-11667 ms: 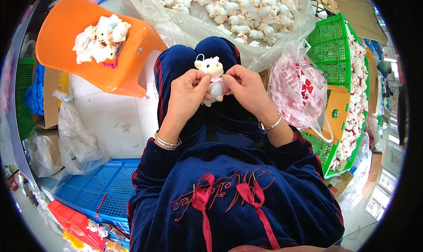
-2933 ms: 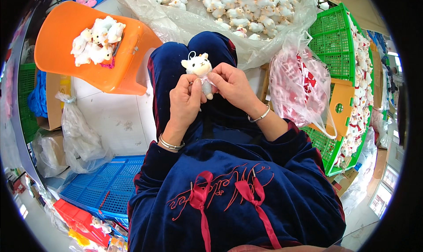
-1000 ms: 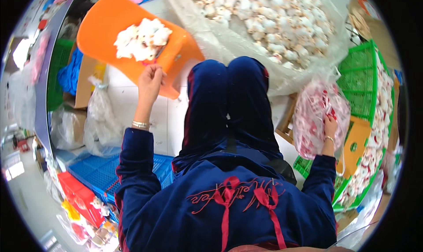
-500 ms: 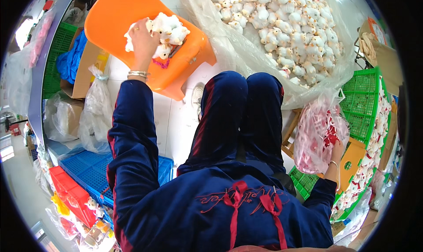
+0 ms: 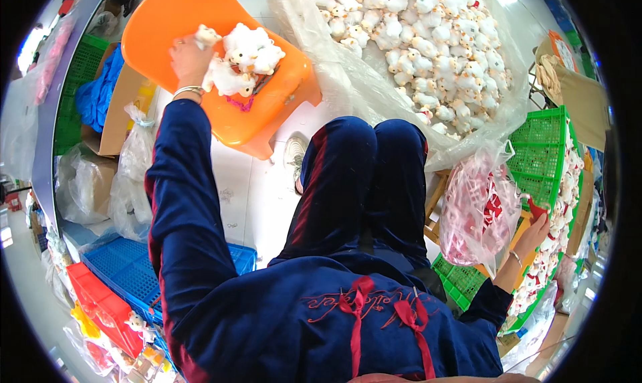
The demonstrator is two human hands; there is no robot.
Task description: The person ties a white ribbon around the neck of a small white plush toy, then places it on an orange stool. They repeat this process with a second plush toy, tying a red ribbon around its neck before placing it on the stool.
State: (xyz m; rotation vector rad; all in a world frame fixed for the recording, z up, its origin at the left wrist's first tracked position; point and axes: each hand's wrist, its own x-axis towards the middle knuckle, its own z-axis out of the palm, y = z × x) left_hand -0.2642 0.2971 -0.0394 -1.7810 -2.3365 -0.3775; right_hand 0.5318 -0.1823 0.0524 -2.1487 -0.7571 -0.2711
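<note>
Presently, the left hand (image 5: 190, 63) grips a white plush lamb (image 5: 207, 36), not yet joined to the red cloth piece (image 5: 536, 210) the right hand (image 5: 533, 234) pinches.

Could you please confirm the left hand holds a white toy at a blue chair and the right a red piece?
No: in the head view the chair is orange; the left hand holds a white toy, the right hand a red piece.

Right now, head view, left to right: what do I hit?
Blue bundle → left hand holding a white plush toy → plush cluster → navy trousers → translucent bag → right hand holding a red piece.
</note>
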